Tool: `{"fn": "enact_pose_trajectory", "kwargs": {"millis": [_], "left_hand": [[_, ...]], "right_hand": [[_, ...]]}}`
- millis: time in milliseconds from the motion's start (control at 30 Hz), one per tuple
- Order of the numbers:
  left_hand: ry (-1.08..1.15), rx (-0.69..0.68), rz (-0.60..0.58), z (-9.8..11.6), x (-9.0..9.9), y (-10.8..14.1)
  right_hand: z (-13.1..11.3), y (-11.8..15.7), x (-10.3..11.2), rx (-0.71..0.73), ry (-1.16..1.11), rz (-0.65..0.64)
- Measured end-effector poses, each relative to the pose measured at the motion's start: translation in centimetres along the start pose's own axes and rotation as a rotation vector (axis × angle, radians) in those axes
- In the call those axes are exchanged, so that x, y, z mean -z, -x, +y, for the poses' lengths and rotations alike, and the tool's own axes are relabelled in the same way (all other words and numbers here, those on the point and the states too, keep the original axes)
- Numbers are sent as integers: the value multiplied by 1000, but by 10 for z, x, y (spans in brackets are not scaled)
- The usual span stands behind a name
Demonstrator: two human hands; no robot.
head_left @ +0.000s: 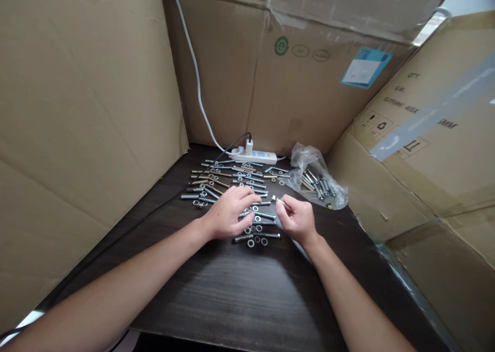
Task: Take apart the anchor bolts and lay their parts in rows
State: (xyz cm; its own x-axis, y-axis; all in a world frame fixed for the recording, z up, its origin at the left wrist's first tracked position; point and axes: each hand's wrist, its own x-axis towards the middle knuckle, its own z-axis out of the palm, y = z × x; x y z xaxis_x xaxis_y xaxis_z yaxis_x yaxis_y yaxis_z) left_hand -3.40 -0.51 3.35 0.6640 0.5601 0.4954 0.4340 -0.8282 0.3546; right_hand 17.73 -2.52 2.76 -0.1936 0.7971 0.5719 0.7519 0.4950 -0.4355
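My right hand (296,218) is closed round a bolt (281,202), whose nut end sticks out to the left between thumb and fingers. Over the laid-out hardware hovers or rests my left hand (234,211), its fingers apart and pointing right; nothing shows in it. Rows of bolts, sleeves and nuts lie on the dark table around and beyond it. Below the left fingers are a bolt (266,235) and a loose washer (251,243). Part of the rows is hidden under my left hand.
A clear plastic bag (335,191) with several bolts lies at the back right. Behind the rows sits a white power strip (259,157) with a white cable; a black cable (154,208) crosses the left side. Cardboard boxes (224,73) wall the dark table (232,300).
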Motion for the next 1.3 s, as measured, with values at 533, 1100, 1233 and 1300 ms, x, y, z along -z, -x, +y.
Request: {"fn": "enact_pose_trajectory", "kwargs": {"millis": [533, 1100, 1233, 1300], "left_hand": [[1443, 425, 132, 45, -19, -26], [2162, 644, 298, 23, -70, -128], [2196, 678, 346, 28, -73, -123], [2210, 689, 371, 30, -73, -119]], "right_hand": [[23, -1, 6, -5, -92, 53], [36, -5, 7, -112, 4, 136], [38, -5, 6, -185, 88, 114], [38, -6, 5, -223, 134, 109]]}}
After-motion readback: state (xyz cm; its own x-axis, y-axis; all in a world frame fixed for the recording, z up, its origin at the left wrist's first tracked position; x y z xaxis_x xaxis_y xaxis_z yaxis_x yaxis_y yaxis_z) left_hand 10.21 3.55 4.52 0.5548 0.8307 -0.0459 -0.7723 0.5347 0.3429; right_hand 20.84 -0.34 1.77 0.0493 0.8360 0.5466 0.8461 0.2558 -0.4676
